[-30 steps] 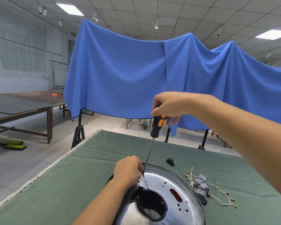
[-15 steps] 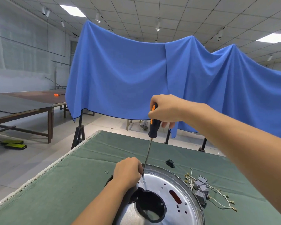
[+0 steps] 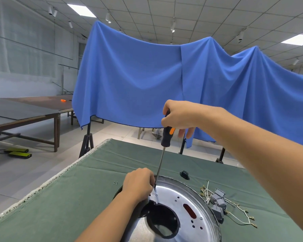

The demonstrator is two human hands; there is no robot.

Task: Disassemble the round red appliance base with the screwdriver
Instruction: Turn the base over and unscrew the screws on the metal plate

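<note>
One round appliance base point(image 3: 178, 212) lies on the green-covered surface point(image 3: 68, 198), at its near edge, shiny metal underside up, with a large round opening and a red oval slot showing through the plate. One screwdriver point(image 3: 162, 154) stands nearly upright over the base's far-left part, its black-and-orange handle up and its thin shaft running down to a small screw point(image 3: 155, 195) in the plate.

Two hands are at work. The right hand point(image 3: 179, 116) is high above the base, its grip closed around the top of the screwdriver handle, though two fingers hang loosely below it. The left hand point(image 3: 138, 185) rests on the base's far-left rim with fingers curled, pinching the shaft just above the tip.

Left of the base, on the cloth, lie two tiny loose screws point(image 3: 115, 183). Beyond the base sits one small black part point(image 3: 184, 174). Right of the base, just beside its rim, is one tangle of white wires point(image 3: 234, 205) with brass terminals and a cluster of grey connector blocks; their count is unclear.

Behind the surface, a long blue cloth point(image 3: 164, 81) hangs over stands. Far left of the base stand dark wooden tables point(image 3: 24, 114), one carrying a small orange object point(image 3: 63, 100). Two yellow-green flat devices point(image 3: 18, 152) lie on the tiled floor. The ceiling has panel lights and track spotlights.
</note>
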